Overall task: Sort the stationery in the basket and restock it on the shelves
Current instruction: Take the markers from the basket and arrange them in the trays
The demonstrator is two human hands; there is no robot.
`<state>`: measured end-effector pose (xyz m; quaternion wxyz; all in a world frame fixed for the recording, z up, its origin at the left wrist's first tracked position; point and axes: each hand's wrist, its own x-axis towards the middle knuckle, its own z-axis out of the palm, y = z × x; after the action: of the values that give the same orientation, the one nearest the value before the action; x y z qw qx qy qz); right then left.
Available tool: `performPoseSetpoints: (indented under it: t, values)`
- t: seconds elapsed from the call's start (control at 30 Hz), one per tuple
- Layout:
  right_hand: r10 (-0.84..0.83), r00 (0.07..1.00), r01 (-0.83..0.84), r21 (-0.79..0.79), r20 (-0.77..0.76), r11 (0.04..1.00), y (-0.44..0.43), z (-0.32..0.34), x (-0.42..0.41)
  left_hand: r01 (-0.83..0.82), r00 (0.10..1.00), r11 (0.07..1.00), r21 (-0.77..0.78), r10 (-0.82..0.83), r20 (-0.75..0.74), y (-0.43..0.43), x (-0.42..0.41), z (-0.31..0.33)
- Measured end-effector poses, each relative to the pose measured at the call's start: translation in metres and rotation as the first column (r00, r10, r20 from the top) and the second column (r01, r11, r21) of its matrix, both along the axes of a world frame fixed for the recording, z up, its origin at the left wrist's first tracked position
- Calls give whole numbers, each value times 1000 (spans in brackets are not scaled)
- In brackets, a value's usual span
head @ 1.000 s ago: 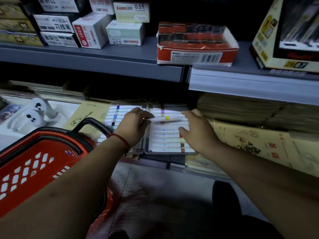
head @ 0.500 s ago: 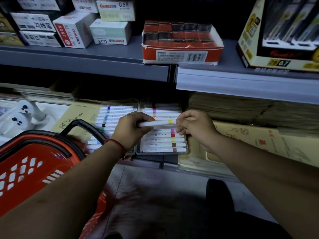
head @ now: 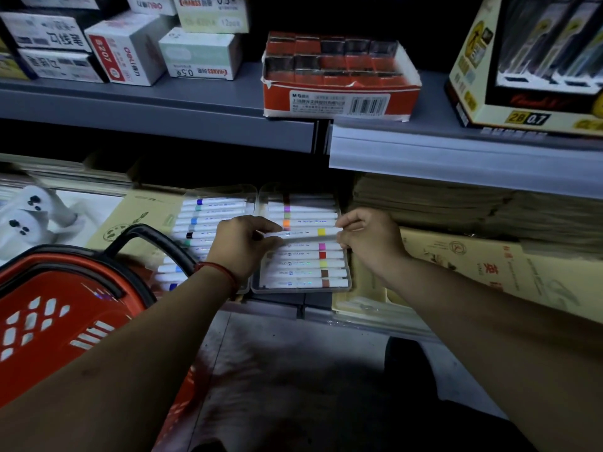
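Note:
An open clear marker case (head: 348,282) lies on the lower shelf, both halves filled with several white markers with coloured bands. Just above its right half I hold one white marker with a yellow band (head: 303,233) level. My left hand (head: 243,247) grips its left end; my right hand (head: 368,238) pinches its right end between thumb and fingers. The red shopping basket (head: 62,321) with a black handle sits at the lower left, its contents hidden from here.
The upper shelf (head: 156,106) carries several white pen boxes, a red carton (head: 339,78) of small packs and a yellow display box (head: 528,60). Brown paper stacks (head: 456,210) and sketch pads flank the case. A white plush toy (head: 29,216) lies far left. Grey floor below.
My right hand went from lying flat on the markers to pinching the yellow-banded marker's right end. Both hands have lifted the marker a little above the case.

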<state>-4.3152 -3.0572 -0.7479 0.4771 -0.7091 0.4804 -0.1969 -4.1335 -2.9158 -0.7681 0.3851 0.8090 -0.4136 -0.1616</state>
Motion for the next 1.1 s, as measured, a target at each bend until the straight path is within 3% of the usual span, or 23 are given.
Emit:
performPoseSetpoints:
  t: [0.1,0.33,0.5,0.67,0.77,0.87,0.97,1.1]
  values:
    - [5,998,-8,-34,-67,999,-3,-7,0,52,991,998,23,-55,125,-6,1,-5]
    - [144,968,-169,-113,-204,979,-9,-16,1,73,983,994,87,-86,162,-13,2,-9]
    - [302,874,-408,-237,-381,882,-8,-21,-8,149,946,980,130,-179,269,-12,-1,-9]
    - [375,754,-570,-253,-539,782,-1,-22,-11,141,856,928,344,-289,429,-15,-8,-11]
    - [394,676,-627,-205,-623,751,2,-16,-9,120,856,834,538,-362,370,-16,-16,-4]
    - [396,715,-583,-178,-576,792,2,-14,-9,109,911,775,622,-328,249,-15,-25,6]
    - [327,825,-440,-159,-461,884,-1,-15,-11,77,962,883,464,-189,200,-10,-26,9]
    - [193,936,-208,-18,-296,978,-2,-9,-10,-111,986,965,239,137,-95,-5,-25,20]
